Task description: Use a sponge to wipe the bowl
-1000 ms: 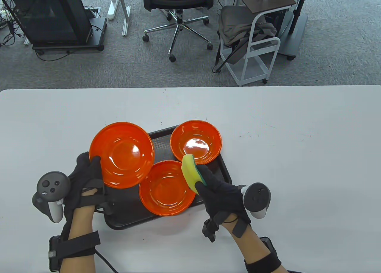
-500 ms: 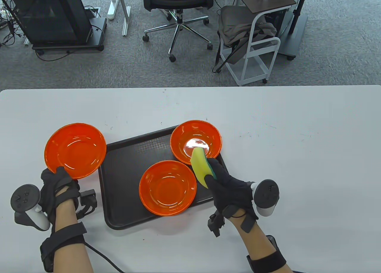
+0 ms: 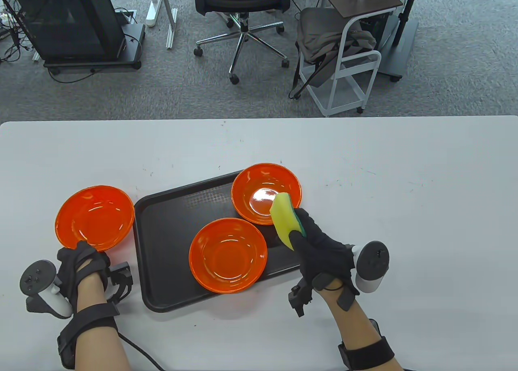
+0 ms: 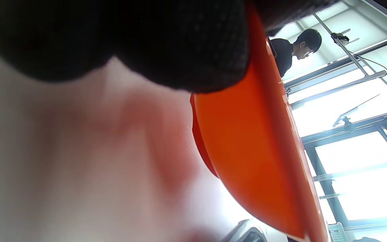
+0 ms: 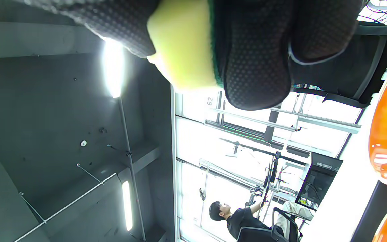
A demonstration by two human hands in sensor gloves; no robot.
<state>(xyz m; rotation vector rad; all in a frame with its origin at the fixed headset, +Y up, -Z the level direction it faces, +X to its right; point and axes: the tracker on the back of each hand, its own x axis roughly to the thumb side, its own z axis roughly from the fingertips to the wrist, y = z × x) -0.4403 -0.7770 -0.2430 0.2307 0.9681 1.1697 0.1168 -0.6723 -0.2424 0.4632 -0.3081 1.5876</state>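
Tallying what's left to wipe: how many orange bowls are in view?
3. One on the table left of the tray, held at its near rim by the left hand; two on the tray: near bowl, far bowl. None appear hidden.

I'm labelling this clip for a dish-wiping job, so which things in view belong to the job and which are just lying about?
Part of the job:
- yellow-and-green sponge, gripped by the right hand
- three shiny orange plastic bowls: far on tray, near on tray, one on the table held at its rim by the left hand
- black plastic tray

Lying about:
- black office chair
- white rolling cart
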